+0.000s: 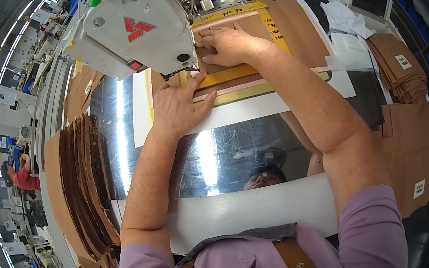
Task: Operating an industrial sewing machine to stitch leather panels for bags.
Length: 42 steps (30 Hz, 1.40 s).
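A yellow-edged sewing template point(278, 32) with pink strips lies under the head of a large white sewing machine point(106, 25). Brown fabric point(296, 22) shows inside and behind the template. My left hand point(181, 107) rests flat at the template's near left edge, fingers spread, just below the needle area. Farther in, my right hand point(228, 46) presses on the brown fabric within the frame with its fingers extended. Neither hand grips anything. The machine head hides the template's far left part.
A thick stack of brown fabric pieces point(75, 169) stands at the left. More brown pieces with white labels point(399, 67) lie at the right, near crumpled white cloth point(346, 18). A shiny metal plate point(245, 149) covers the near table. Another person point(27, 176) sits far left.
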{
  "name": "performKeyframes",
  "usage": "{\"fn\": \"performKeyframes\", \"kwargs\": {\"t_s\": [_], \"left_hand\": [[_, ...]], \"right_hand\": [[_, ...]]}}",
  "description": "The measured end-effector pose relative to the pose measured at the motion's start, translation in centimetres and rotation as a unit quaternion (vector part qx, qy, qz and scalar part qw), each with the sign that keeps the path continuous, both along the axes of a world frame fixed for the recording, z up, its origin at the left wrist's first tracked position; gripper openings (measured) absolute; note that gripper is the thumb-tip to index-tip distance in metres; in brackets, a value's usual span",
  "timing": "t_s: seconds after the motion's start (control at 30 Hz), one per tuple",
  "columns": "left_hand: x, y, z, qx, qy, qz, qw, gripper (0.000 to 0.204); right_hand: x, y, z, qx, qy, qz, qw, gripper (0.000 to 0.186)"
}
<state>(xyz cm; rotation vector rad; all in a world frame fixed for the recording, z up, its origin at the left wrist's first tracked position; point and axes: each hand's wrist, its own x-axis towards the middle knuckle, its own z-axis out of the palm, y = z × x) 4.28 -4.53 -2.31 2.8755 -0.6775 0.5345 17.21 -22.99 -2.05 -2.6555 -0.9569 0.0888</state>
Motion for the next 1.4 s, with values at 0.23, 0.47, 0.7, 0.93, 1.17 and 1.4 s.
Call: {"fn": "performKeyframes", "kwargs": {"t_s": [0.23, 0.47, 0.7, 0.93, 1.17, 1.4], "left_hand": [[0.1, -0.2, -0.3, 0.06, -0.036, 0.037, 0.997, 0.047], [-0.7, -0.7, -0.2, 0.032, -0.054, 0.014, 0.998, 0.038], [-1.1, -3.3, 1.0, 0.083, 0.096, 0.066, 0.99, 0.052], [-0.9, -3.0, 0.2, 0.037, 0.063, 0.06, 0.995, 0.064], [-0.9, -3.7, 0.1, 0.04, 0.067, 0.073, 0.994, 0.066], [-0.4, -4.1, 0.3, 0.067, 0.092, 0.084, 0.99, 0.063]], "right_hand": [[-0.2, 0.4, 0.6, -0.002, 0.013, -0.019, 1.0, 0.061], [-0.3, 0.6, 0.5, 0.02, -0.002, -0.028, 0.999, 0.061], [-0.2, 0.6, 0.9, 0.004, 0.04, -0.045, 0.998, 0.059], [-0.4, 0.6, 1.1, 0.017, 0.027, -0.04, 0.999, 0.058], [0.2, 0.8, 0.4, 0.008, 0.021, -0.039, 0.999, 0.057], [1.3, 1.2, 0.3, -0.007, 0.024, -0.05, 0.998, 0.062]]}}
